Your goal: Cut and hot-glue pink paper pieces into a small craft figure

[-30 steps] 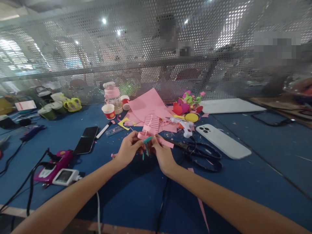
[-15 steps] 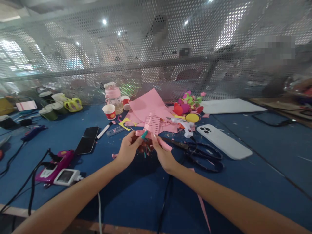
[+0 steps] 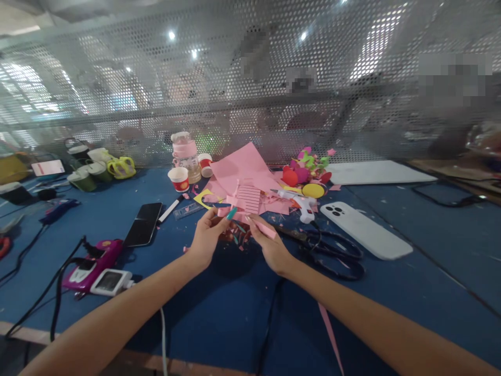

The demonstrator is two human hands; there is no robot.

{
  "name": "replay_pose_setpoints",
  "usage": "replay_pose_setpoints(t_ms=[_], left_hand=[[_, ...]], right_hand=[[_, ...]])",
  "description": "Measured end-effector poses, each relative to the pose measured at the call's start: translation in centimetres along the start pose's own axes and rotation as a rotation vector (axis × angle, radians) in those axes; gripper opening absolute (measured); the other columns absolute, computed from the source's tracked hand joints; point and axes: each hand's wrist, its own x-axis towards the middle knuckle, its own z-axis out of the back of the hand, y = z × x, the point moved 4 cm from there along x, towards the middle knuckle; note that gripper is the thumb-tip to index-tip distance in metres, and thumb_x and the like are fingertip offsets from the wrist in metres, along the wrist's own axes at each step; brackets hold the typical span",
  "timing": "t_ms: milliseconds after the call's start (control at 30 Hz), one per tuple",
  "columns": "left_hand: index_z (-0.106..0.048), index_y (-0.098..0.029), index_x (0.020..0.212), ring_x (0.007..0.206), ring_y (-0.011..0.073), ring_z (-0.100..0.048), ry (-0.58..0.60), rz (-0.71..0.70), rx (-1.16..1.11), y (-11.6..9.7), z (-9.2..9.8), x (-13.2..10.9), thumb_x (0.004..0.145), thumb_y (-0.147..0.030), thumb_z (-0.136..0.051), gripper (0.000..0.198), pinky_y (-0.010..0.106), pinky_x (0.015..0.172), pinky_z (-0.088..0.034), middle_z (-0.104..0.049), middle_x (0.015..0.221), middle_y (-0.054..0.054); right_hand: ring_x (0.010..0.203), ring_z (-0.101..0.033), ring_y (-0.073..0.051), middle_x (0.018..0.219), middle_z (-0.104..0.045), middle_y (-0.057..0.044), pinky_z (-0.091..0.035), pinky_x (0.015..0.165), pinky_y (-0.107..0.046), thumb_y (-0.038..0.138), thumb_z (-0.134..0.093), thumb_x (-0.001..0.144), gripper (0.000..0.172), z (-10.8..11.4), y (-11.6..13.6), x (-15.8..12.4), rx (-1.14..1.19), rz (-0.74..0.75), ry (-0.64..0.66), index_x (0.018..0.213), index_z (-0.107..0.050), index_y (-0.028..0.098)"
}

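Note:
My left hand [image 3: 205,237] and my right hand [image 3: 270,245] meet above the blue table [image 3: 430,271], both pinching one pink paper strip [image 3: 261,227]. The strip runs from the left fingertips toward the right thumb. Long teal nails show on the left fingers. Just behind the hands lies a pink cut paper piece with slits [image 3: 247,198] on a pile of pink paper sheets [image 3: 240,167]. Small paper scraps lie under the hands.
Black scissors [image 3: 332,253] and a white glue gun [image 3: 299,201] lie right of the hands, beside a white phone [image 3: 366,230] face down. A black phone [image 3: 143,223], marker [image 3: 171,209], red-white cups [image 3: 179,179], a pink device [image 3: 88,263] and cables sit left. A perforated metal screen [image 3: 117,94] closes the far edge.
The hands have risen slightly and shifted a little right and away with the pink strip; the view has drifted a bit left.

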Motion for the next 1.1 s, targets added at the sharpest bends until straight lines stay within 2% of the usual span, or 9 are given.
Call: replay_pose_setpoints(t_ms=[200, 367, 500, 600, 800, 1100], left_hand=[[-0.058, -0.016, 0.076, 0.045, 0.0063, -0.053, -0.054, 0.021, -0.016, 0.0, 0.2, 0.1, 0.052, -0.031, -0.075, 0.033, 0.018, 0.046, -0.045, -0.061, 0.056, -0.005], [-0.058, -0.015, 0.073, 0.043, 0.0057, -0.052, -0.093, 0.045, -0.038, 0.0, 0.2, 0.1, 0.047, -0.033, -0.077, 0.036, 0.018, 0.044, -0.044, -0.063, 0.057, -0.004], [-0.057, -0.015, 0.067, 0.04, 0.0044, -0.05, -0.1, 0.034, -0.044, -0.1, 0.3, 0.1, 0.046, -0.033, -0.078, 0.035, 0.016, 0.043, -0.043, -0.062, 0.054, -0.004], [-0.056, -0.014, 0.065, 0.039, 0.0041, -0.049, -0.098, 0.035, -0.052, -0.1, 0.3, 0.0, 0.046, -0.034, -0.077, 0.035, 0.016, 0.043, -0.043, -0.062, 0.053, -0.004], [-0.055, -0.015, 0.07, 0.039, 0.0049, -0.05, -0.1, 0.041, -0.073, -0.1, 0.3, 0.1, 0.047, -0.034, -0.077, 0.037, 0.016, 0.043, -0.044, -0.062, 0.052, -0.004], [-0.062, -0.015, 0.071, 0.04, 0.0036, -0.051, -0.099, 0.053, -0.042, 0.0, 0.3, 0.2, 0.051, -0.034, -0.075, 0.031, 0.015, 0.044, -0.043, -0.063, 0.055, -0.004]], right_hand=[[0.07, -0.05, -0.016, 0.071, -0.055, 0.0, -0.042, 0.068, -0.028, 0.047, -0.054, 0.074, 0.026, 0.2, 0.8, 0.4, -0.027, 0.009, 0.089, 0.074, -0.063, 0.022], [0.06, -0.05, -0.013, 0.065, -0.054, 0.002, -0.042, 0.056, -0.026, 0.044, -0.059, 0.068, 0.024, 0.4, 0.4, 0.8, 0.085, -0.095, 0.126, 0.073, -0.06, 0.021], [0.059, -0.053, -0.014, 0.064, -0.055, 0.002, -0.044, 0.056, -0.028, 0.041, -0.062, 0.063, 0.023, 0.9, -0.1, 1.2, 0.146, -0.165, 0.12, 0.072, -0.058, 0.019], [0.057, -0.053, -0.013, 0.06, -0.054, 0.002, -0.046, 0.059, -0.028, 0.04, -0.061, 0.065, 0.022, 1.3, 0.1, 1.4, 0.069, -0.135, 0.086, 0.068, -0.057, 0.018], [0.061, -0.055, -0.013, 0.065, -0.053, 0.002, -0.049, 0.064, -0.03, 0.043, -0.061, 0.067, 0.025, 1.1, 0.3, 1.2, 0.03, -0.099, 0.128, 0.071, -0.055, 0.019], [0.06, -0.057, -0.013, 0.066, -0.054, 0.0, -0.049, 0.06, -0.029, 0.042, -0.054, 0.074, 0.025, 1.2, 0.0, 1.3, -0.121, -0.017, 0.135, 0.076, -0.053, 0.018]])
